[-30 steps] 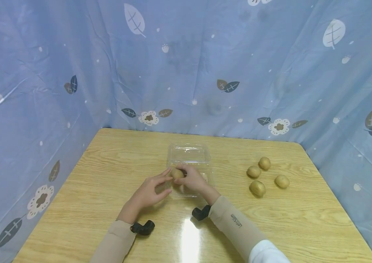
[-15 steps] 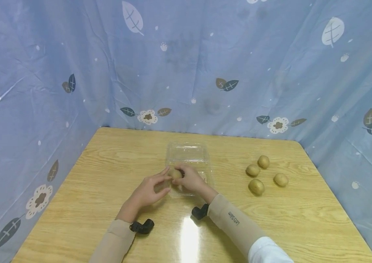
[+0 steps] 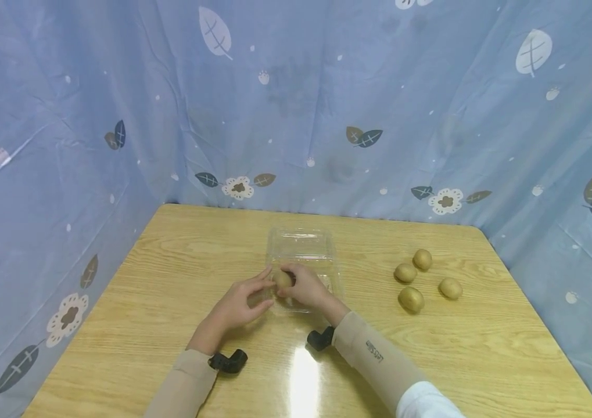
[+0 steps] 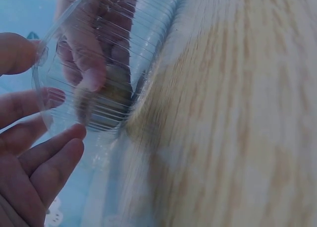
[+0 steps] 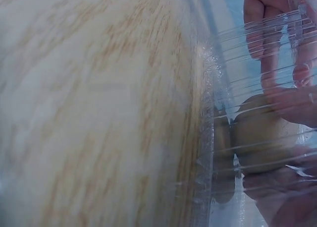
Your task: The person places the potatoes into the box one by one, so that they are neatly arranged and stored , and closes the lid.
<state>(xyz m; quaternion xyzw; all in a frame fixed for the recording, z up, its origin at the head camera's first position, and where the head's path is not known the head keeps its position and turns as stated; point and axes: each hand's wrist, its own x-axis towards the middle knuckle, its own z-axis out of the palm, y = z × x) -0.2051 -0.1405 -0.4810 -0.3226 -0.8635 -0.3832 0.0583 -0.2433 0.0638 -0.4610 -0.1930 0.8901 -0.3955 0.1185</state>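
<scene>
A clear plastic clamshell container (image 3: 300, 248) lies on the table with its lid folded back. Inside the left part of its ribbed base, my right hand (image 3: 307, 288) grips a potato (image 3: 282, 278) between thumb and fingers. The right wrist view shows this potato (image 5: 260, 135) through the clear wall, with a darker rounded shape beside it. My left hand (image 3: 240, 305) is at the container's front left corner, fingers spread. In the left wrist view, the left thumb (image 4: 17, 52) and fingertips touch the rim. The right palm hides part of the base.
Several more potatoes (image 3: 411, 299) lie in a loose group on the right side of the wooden table (image 3: 186, 249). A blue patterned curtain (image 3: 296, 116) hangs along the back and both sides. Black wrist-worn pieces (image 3: 229, 361) sit below both hands.
The head view has shifted slightly. Both hands keep nearly the same pose, with the potato still in the right hand inside the container.
</scene>
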